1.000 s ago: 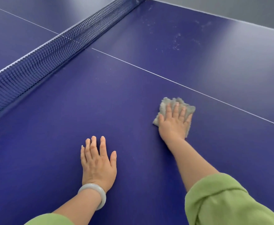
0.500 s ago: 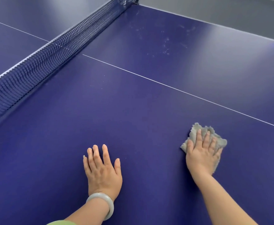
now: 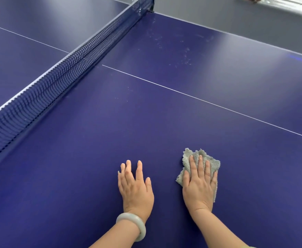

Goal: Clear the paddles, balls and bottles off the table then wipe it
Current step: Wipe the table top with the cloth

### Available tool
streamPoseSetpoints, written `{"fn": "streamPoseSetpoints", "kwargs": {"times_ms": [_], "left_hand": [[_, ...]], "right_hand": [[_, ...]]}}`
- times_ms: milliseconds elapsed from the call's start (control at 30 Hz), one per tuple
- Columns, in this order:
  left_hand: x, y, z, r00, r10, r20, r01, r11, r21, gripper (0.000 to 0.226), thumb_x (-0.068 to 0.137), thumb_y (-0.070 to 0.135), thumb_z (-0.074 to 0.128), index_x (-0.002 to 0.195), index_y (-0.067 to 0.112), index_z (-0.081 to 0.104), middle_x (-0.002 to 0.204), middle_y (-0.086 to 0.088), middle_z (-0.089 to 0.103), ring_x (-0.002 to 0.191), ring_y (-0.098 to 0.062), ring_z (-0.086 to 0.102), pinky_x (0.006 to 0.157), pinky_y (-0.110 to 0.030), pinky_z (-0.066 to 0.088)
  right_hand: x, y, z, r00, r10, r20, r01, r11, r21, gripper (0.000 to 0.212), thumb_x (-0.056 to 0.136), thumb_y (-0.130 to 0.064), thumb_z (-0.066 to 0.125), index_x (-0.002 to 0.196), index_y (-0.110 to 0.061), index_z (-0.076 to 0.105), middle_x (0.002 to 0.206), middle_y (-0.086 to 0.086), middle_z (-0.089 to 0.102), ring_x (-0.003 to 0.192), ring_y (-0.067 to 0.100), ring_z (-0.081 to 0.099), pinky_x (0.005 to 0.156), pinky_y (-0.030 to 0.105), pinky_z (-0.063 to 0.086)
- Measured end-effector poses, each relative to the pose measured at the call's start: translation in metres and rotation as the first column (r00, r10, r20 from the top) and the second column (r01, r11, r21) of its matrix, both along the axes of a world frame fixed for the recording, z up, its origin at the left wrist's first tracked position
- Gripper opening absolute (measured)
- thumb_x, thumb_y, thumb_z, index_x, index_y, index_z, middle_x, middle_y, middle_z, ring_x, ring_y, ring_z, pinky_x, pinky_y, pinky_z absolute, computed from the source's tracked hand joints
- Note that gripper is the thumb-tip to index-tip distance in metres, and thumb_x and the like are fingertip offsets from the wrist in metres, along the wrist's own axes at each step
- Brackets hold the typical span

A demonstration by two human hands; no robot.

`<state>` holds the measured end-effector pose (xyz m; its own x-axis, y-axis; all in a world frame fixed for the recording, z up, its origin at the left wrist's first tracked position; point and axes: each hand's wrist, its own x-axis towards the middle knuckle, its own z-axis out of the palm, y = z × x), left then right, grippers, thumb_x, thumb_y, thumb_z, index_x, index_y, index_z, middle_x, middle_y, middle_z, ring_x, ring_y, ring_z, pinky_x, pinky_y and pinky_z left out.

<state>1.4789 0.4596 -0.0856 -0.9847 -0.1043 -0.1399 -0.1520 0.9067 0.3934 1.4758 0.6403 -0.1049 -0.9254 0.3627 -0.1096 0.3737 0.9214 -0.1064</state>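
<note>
My right hand [image 3: 199,187] is down flat on the grey terry cloth [image 3: 211,162] — fingers straight and close together, palm pressing it onto the blue table tennis table [image 3: 110,133]. The cloth is crumpled, and its fuzzy edge pokes out past my fingertips and alongside my little finger. My left hand [image 3: 135,189] lies just beside it, on the side nearer the net [image 3: 57,81], palm down on the bare surface. Its fingers are stretched out and slightly spread, holding nothing. A pale bangle [image 3: 135,225] sits on that wrist. Both hands are well apart from the net, which runs away to its post at the table's far edge. The thin white centre line [image 3: 200,100] starts at the net and crosses the table beyond the cloth, not touching it. Past that line, close along the net — a patch of pale dusty smudges [image 3: 173,49] on the blue. Grey floor [image 3: 236,18] shows beyond the far edge.
</note>
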Motion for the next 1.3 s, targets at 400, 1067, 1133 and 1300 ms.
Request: {"fn": "streamPoseSetpoints", "kwargs": {"times_ms": [400, 1067, 1133, 1300], "left_hand": [[0.024, -0.116, -0.02, 0.922, -0.344, 0.176, 0.371, 0.915, -0.156, 0.1, 0.083, 0.084, 0.017, 0.154, 0.013, 0.026, 0.161, -0.02, 0.016, 0.148, -0.035, 0.009, 0.119, -0.042, -0.003], [0.019, -0.107, 0.016, 0.844, -0.322, 0.429, 0.393, 0.915, -0.088, 0.114, 0.083, 0.081, 0.034, 0.141, 0.017, -0.041, 0.142, -0.013, -0.053, 0.13, -0.031, -0.05, 0.111, -0.049, -0.028], [0.019, -0.107, 0.017, 0.843, -0.325, 0.429, 0.396, 0.914, -0.085, 0.115, 0.083, 0.081, 0.035, 0.141, 0.018, -0.041, 0.143, -0.013, -0.052, 0.131, -0.031, -0.049, 0.114, -0.05, -0.024], [0.02, -0.108, 0.016, 0.846, -0.331, 0.418, 0.403, 0.911, -0.093, 0.115, 0.083, 0.08, 0.037, 0.142, 0.018, -0.039, 0.143, -0.014, -0.052, 0.132, -0.032, -0.048, 0.114, -0.051, -0.024]], "right_hand": [[-0.014, -0.009, 0.025, 0.981, -0.179, 0.073, 0.186, 0.978, -0.097, 0.057, 0.098, -0.052, 0.006, 0.153, -0.04, -0.002, 0.162, -0.012, -0.012, 0.149, 0.013, -0.016, 0.119, 0.043, -0.016], [0.039, -0.023, 0.027, 0.882, -0.448, 0.149, 0.455, 0.891, -0.012, 0.064, 0.1, -0.052, 0.015, 0.156, -0.027, -0.003, 0.164, 0.002, -0.009, 0.15, 0.027, -0.007, 0.12, 0.051, -0.007], [0.035, -0.074, 0.019, 0.985, -0.166, 0.048, 0.166, 0.986, 0.006, 0.064, 0.098, -0.051, 0.017, 0.156, -0.026, 0.007, 0.164, 0.003, 0.004, 0.15, 0.028, 0.005, 0.119, 0.05, -0.001], [0.079, -0.096, 0.008, 0.91, 0.413, 0.045, -0.415, 0.909, 0.05, 0.062, 0.099, -0.051, 0.023, 0.156, -0.032, 0.008, 0.164, -0.005, 0.004, 0.151, 0.018, 0.001, 0.118, 0.046, 0.006]]}}
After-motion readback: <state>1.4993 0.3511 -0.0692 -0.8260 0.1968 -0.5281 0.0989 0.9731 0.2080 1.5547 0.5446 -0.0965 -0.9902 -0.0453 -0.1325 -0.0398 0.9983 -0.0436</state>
